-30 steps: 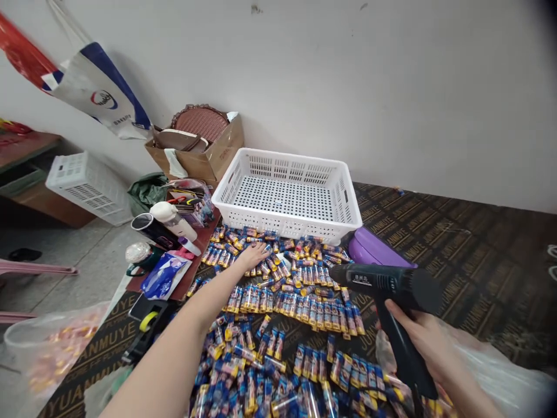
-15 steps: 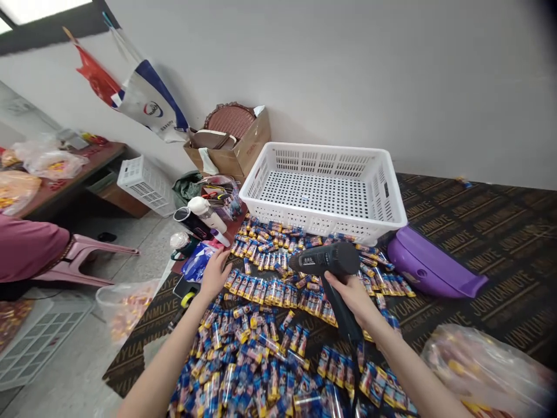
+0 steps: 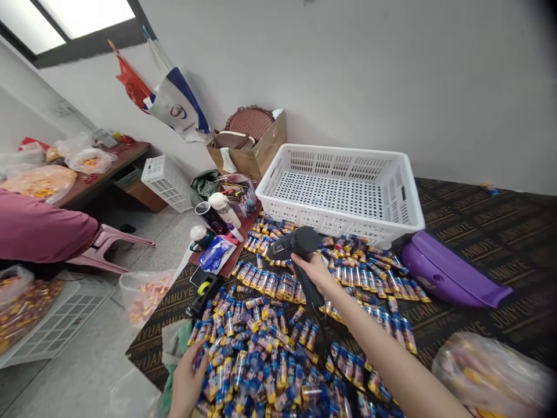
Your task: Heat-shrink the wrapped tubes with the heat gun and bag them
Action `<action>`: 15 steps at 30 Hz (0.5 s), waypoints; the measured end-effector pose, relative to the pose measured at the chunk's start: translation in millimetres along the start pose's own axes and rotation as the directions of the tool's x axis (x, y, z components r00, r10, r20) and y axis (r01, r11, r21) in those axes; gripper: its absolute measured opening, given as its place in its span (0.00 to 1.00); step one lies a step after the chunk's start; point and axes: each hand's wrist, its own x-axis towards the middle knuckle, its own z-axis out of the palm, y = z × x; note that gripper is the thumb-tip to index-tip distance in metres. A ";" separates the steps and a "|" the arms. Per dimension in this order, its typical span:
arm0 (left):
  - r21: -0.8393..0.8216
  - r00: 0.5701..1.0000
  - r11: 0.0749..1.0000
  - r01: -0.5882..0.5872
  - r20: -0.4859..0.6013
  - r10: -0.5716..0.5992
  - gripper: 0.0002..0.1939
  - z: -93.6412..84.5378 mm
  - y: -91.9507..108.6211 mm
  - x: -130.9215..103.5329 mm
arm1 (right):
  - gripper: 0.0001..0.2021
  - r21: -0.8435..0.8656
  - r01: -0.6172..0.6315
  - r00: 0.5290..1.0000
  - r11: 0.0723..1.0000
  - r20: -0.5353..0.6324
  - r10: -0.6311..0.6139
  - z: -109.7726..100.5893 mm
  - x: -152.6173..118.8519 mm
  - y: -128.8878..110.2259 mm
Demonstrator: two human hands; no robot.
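R hand (image 3: pixel 311 270) wrapped round upper handle (image 3: pixel 308 287) of black blower (image 3: pixel 285 245), held over far-middle part of worktop (image 3: pixel 470 229); nozzle points left, fat round end to the right. L hand (image 3: pixel 189 374) at near-left edge of loose pile (image 3: pixel 265 354), fingers bent, approx. at the tubes; can't tell if it's pinching one.

Handling, my est.: blower rigid, mod. weight, prob. top-heavy since the barrel sits above the grip. Best hold = handle, high up nr the barrel, as now; fingers off the nozzle, could be hot if it's the heating type. Plastic looks smooth, so keep a firm wrap.

Tubes: small, blue + yellow ends, shiny. Prob. v. light, fairly stiff, a bit slippery, apt to roll. Pick up by the sides, thumb + fingertip, approx. mid-length; don't squeeze hard, walls may dent. Middle row (image 3: pixel 274 284) lies side by side, so a flat palm could shift several at once; a knock could scatter them. Loose pile's jumbled, singles harder to get cleanly.

Nearby: white crate (image 3: pixel 335 223) on far side, purple tub (image 3: pixel 452 276) to its right, clear bag (image 3: pixel 491 368) near right, tape dispenser (image 3: pixel 204 293) left, just beside the tubes.
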 end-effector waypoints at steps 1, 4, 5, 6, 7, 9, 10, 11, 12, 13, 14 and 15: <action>0.004 1.000 1.000 -0.006 0.016 0.006 0.24 0.2 -1.6 -3.3 | 0.16 -0.006 0.002 1.000 1.000 0.005 -0.002 0.9 -2.2 0.3; 0.020 0.998 1.000 -0.008 0.057 0.007 0.24 -0.3 -4.0 -8.7 | 0.14 -0.038 -0.011 1.000 0.999 -0.020 0.011 -13.9 -20.2 -0.3; 0.023 0.998 1.000 -0.007 0.067 0.005 0.24 -0.4 -4.3 -9.9 | 0.15 -0.050 -0.019 0.999 0.999 -0.041 0.017 -24.5 -29.3 -1.1; 0.024 0.997 1.000 -0.007 0.076 0.005 0.24 -0.4 -4.1 -11.1 | 0.15 -0.060 -0.026 0.997 0.998 -0.071 0.022 -37.5 -39.8 -2.2; 0.025 0.996 1.000 -0.009 0.084 0.006 0.24 -0.4 -3.4 -12.7 | 0.15 -0.069 -0.033 0.994 0.997 -0.108 0.026 -52.4 -51.2 -3.7; 0.022 0.993 1.000 -0.015 0.119 0.012 0.25 -0.6 0.1 -16.9 | 0.16 -0.082 -0.044 0.981 0.996 -0.190 0.027 -86.2 -75.9 -6.8; 0.021 0.990 1.000 -0.022 0.138 0.019 0.25 -0.8 2.8 -19.5 | 0.16 -0.085 -0.046 0.973 0.995 -0.228 0.025 -104.1 -88.6 -8.2; 0.020 0.987 0.999 -0.034 0.156 0.031 0.25 -1.2 6.0 -22.2 | 0.17 -0.086 -0.045 0.965 0.995 -0.263 0.021 -122.0 -101.3 -9.2; 0.020 0.984 0.999 -0.050 0.175 0.046 0.25 -1.7 9.5 -25.0 | 0.17 -0.084 -0.048 0.955 0.995 -0.295 0.021 -139.5 -114.0 -9.7; 0.023 0.980 0.997 -0.069 0.190 0.064 0.25 -2.4 13.1 -27.8 | 0.17 -0.081 -0.055 0.944 0.995 -0.328 0.026 -156.2 -126.5 -9.6; 0.029 0.977 0.995 -0.091 0.199 0.083 0.25 -3.1 16.6 -30.6 | 0.18 -0.078 -0.064 0.931 0.995 -0.364 0.032 -171.8 -138.9 -9.0; 0.033 0.973 0.993 -0.113 0.206 0.103 0.24 -3.9 19.6 -33.3 | 0.18 -0.074 -0.073 0.915 0.995 -0.401 0.037 -186.2 -151.1 -8.0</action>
